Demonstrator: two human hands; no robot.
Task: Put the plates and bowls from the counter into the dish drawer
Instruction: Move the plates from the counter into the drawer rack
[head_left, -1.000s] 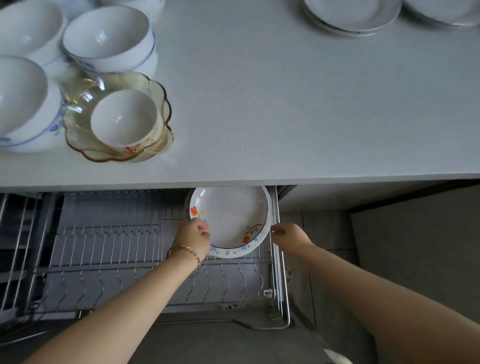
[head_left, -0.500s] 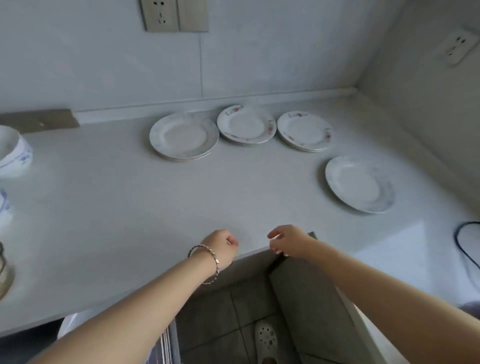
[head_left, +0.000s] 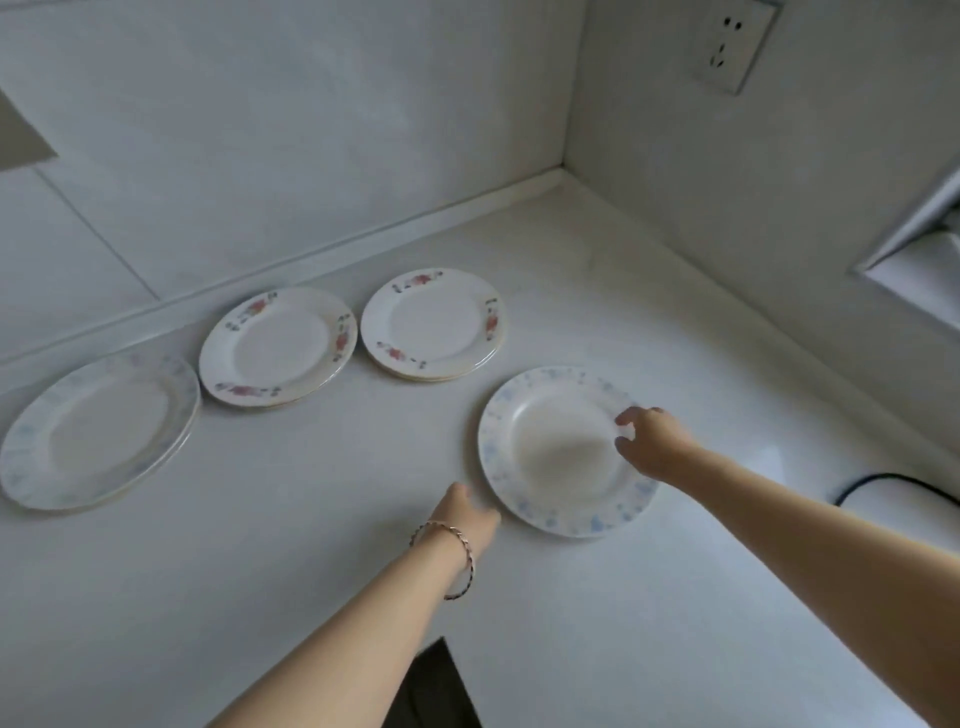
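A white plate with a blue-speckled rim (head_left: 558, 452) lies flat on the white counter (head_left: 311, 545) near the corner. My right hand (head_left: 649, 441) reaches over its right rim, fingers and thumb spread and slightly curved, touching or just above the edge. My left hand (head_left: 467, 514), with a bracelet on the wrist, lies on the counter just left of the plate's near-left rim, fingers pointing toward it. Farther back sit two small stacks of red-flowered plates (head_left: 278, 351) (head_left: 434, 325). At the far left sits a stack of pale blue-rimmed plates (head_left: 98, 431). The dish drawer is out of view.
Tiled walls meet at the corner behind the plates. A wall socket (head_left: 730, 49) is on the right wall. A black cable (head_left: 883, 483) lies on the counter at the right. A dark gap at the counter's front edge (head_left: 436, 691) shows below.
The view swung up from the drawer, where both hands had set a flowered plate, to the counter's right corner. Both hands moved forward to the blue-speckled plate.
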